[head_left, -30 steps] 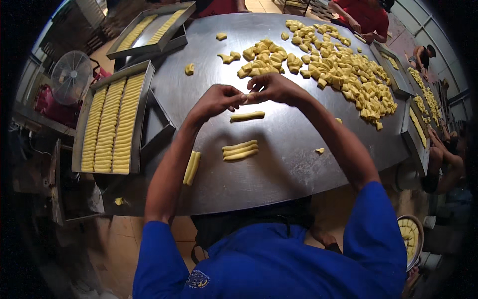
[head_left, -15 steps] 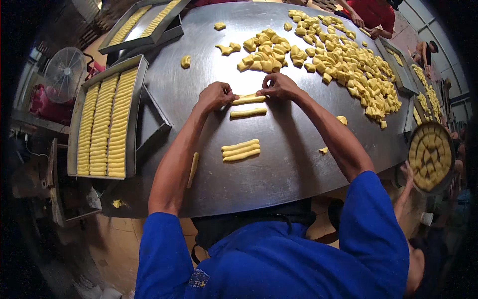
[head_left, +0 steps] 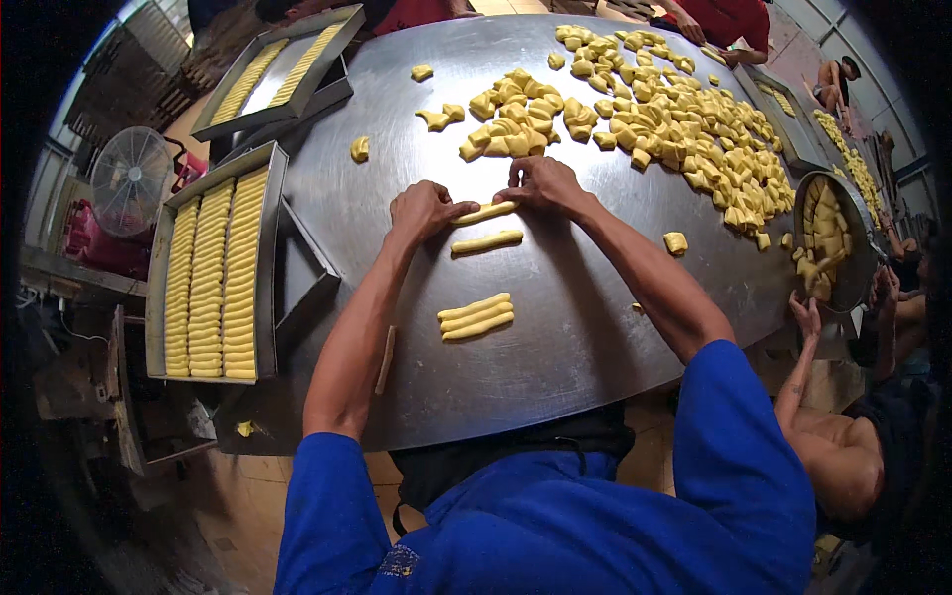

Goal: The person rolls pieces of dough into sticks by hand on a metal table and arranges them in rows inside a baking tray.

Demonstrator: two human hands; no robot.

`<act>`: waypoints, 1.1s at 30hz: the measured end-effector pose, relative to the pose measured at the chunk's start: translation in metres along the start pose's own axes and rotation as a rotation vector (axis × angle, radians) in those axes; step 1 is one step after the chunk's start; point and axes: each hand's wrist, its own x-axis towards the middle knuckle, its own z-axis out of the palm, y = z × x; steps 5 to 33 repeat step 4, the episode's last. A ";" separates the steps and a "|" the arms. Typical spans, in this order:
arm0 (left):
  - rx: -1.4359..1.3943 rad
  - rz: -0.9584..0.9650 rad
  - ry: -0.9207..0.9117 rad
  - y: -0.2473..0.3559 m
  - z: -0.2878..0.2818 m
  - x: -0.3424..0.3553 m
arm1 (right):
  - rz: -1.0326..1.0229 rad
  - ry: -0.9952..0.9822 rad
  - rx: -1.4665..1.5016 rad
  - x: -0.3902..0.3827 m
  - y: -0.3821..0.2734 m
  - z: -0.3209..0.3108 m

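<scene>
A yellow dough stick [head_left: 485, 213] lies crosswise on the metal table. At its left end are the closed fingers of my left hand [head_left: 424, 210], and my right hand [head_left: 545, 186] pinches its right end. Just nearer to me lies a single dough stick [head_left: 487, 242], touched by neither hand. Three dough sticks [head_left: 476, 317] rest side by side closer to the table's front. Beyond my hands sits a heap of cut dough pieces [head_left: 516, 114]. My fingertips partly cover the ends of the held stick.
A deep tray [head_left: 266, 268] with rows of dough sticks stands at the left, another tray [head_left: 335, 48] behind it. A large pile of dough pieces [head_left: 694, 139] spreads at the right. There a co-worker's hand [head_left: 805, 315] supports a tilted round pan [head_left: 861, 260]. A scraper-like strip [head_left: 386, 359] lies beside my left forearm.
The co-worker's round pan has moved up to the table's right edge and tipped, its dough pieces sliding toward the table. My hands stay at the same dough stick; the view has shifted slightly.
</scene>
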 end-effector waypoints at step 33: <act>-0.083 -0.029 -0.049 -0.004 -0.001 -0.002 | 0.002 -0.019 -0.002 -0.006 -0.003 -0.001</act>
